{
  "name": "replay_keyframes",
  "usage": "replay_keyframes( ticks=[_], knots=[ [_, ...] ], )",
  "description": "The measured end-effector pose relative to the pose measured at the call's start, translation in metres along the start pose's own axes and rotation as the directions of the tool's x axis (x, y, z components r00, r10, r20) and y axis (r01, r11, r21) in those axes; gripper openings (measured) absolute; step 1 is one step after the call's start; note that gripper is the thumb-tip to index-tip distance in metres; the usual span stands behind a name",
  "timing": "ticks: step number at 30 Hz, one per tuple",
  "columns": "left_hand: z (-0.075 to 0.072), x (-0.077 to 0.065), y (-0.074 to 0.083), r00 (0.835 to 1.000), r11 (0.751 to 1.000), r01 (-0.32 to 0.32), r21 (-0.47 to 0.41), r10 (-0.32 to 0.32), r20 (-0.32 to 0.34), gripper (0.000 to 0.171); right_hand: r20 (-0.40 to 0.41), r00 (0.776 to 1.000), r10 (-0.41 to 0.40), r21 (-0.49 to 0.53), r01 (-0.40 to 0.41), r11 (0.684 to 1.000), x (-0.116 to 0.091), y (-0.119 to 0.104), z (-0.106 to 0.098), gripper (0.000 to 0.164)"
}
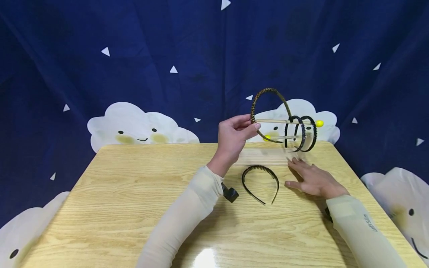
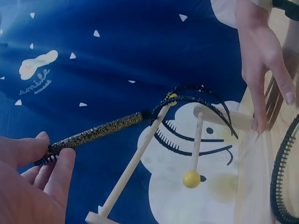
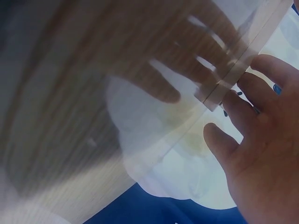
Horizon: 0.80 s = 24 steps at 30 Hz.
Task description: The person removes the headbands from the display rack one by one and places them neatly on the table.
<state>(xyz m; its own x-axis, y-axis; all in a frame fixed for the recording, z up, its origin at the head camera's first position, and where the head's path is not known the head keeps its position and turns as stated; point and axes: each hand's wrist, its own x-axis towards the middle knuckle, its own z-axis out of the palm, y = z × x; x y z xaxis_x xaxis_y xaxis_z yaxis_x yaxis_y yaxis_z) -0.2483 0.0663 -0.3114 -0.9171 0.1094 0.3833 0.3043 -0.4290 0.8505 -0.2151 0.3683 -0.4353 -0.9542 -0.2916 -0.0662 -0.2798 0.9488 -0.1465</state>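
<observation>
My left hand [image 1: 231,139] pinches a gold-and-black patterned headband [image 1: 270,89] between thumb and fingers, holding it up beside the upper rod of a wooden stand. In the left wrist view this headband [image 2: 103,132] appears nearly edge-on. Two black headbands [image 1: 304,134] hang together toward the right end of the upper rod [image 1: 271,121]. My right hand [image 1: 313,179] rests with spread, fairly straight fingers at the right end of the stand's wooden base [image 1: 261,156]. Its fingertips touch the base edge [image 3: 224,91] in the right wrist view.
A toothed black headband [image 1: 259,167] lies on the wooden table [image 1: 134,193] in front of the stand, between my arms. Yellow balls cap the rods, one at the upper right end [image 1: 319,123]. A dark blue curtain [image 1: 161,44] with clouds hangs behind.
</observation>
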Motion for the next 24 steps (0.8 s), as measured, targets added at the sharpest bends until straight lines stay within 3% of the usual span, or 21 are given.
replay_keyframes(
  ticks=[12,24],
  knots=[
    [-0.016,-0.001,0.005,0.999,0.998,0.046,0.040,-0.046,0.003,0.036,-0.006,1.000,-0.016,-0.004,0.016,1.000,0.001,0.000,0.000,0.094],
    [-0.034,-0.008,0.009,0.996,0.987,0.077,0.141,-0.082,0.029,0.034,0.006,1.000,0.000,0.003,0.000,1.000,0.000,-0.001,-0.001,0.094]
  ],
)
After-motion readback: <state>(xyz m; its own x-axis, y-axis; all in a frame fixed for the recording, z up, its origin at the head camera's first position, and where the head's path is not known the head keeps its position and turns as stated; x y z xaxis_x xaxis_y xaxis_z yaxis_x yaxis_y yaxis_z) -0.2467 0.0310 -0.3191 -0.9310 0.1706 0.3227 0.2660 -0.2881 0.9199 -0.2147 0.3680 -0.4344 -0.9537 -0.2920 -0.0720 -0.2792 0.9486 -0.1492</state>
